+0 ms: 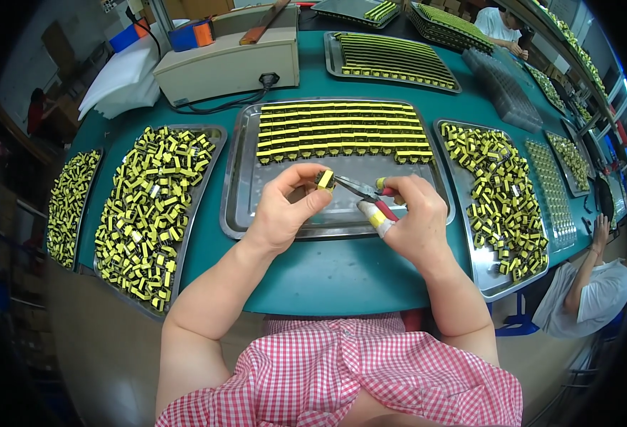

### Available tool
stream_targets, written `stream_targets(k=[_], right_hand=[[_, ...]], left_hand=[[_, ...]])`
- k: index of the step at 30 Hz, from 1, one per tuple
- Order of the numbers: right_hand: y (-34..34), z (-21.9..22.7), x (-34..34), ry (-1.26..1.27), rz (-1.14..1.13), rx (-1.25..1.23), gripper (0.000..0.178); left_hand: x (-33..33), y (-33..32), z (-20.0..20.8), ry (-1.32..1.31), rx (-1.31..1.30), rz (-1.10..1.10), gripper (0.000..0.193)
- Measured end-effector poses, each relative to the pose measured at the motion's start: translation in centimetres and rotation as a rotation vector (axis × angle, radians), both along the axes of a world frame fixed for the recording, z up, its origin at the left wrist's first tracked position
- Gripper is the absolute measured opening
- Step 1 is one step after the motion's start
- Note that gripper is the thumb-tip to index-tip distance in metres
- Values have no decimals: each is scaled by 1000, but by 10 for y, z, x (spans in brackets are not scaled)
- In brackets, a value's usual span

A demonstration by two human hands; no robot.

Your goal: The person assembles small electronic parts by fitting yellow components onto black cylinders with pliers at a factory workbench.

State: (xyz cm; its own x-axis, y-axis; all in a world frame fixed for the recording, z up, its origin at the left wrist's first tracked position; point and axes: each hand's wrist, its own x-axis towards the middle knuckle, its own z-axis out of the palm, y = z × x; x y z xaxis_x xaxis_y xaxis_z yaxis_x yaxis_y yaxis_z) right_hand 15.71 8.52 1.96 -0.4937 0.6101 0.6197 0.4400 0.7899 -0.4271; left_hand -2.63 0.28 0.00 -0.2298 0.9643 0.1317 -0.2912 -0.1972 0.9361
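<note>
Pinched between the thumb and fingers of my left hand (285, 206) is a small transformer (325, 179), black with a yellow tape band. My right hand (419, 213) grips red-handled pliers (356, 186), whose tips reach to the transformer's right side. Tape or coverings wrap some right fingertips. Both hands are above the front part of a metal tray (235, 206). In that tray's back half stand neat rows of transformers (342, 128) like the held one; the frontmost row has a gap toward its right. Whether the plier jaws touch the transformer's pins is too small to tell.
Trays of loose transformers lie left (146, 213) and right (502, 199), with another heap (71, 206) at far left. Behind are a beige machine (228, 60) with a cable, white foam sheets (125, 78), and a filled tray (392, 60). Co-workers sit at right (591, 285) and far back (498, 25).
</note>
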Motion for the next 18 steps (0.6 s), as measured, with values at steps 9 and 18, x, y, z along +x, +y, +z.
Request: stream_targets(k=[9, 18], right_hand=[[1, 0, 2, -37, -14, 54, 31], [-1, 3, 3, -30, -18, -40, 31]], left_hand=[[3, 0, 3, 108, 7, 18, 35], [8, 0, 1, 208, 69, 95, 31]])
